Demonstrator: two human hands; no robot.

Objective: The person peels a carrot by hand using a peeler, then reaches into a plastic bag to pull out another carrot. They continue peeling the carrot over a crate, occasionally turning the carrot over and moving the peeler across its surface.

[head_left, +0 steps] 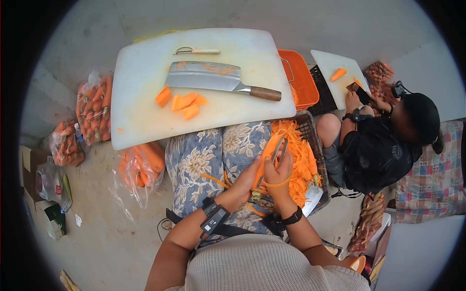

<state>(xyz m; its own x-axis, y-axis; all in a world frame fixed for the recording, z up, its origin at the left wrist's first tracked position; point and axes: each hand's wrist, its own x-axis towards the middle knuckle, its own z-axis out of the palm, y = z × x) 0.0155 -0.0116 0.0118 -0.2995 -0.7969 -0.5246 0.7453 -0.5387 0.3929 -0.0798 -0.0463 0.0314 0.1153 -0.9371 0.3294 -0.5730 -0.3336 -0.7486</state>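
My left hand [244, 180] is wrapped round a large carrot [266, 150] that points away from me over my lap. In my right hand [279, 177] is a peeler [277, 151], its metal head lying against the carrot's side. Just right of both hands, a dark crate [324, 180] holds a heap of carrot peelings [302, 162]. Beyond my knees lies a white cutting board [141, 114]. On it are a cleaver [204, 77] with a wooden handle, several carrot chunks [183, 103] and a second, cream-handled peeler [196, 50].
Bags of carrots [94, 109] stand on the floor to the left, one open bag [141, 167] close to my leg. An orange bin [303, 80] sits right of the board. Further right, another person [388, 145] cuts carrot on a smaller board [335, 60].
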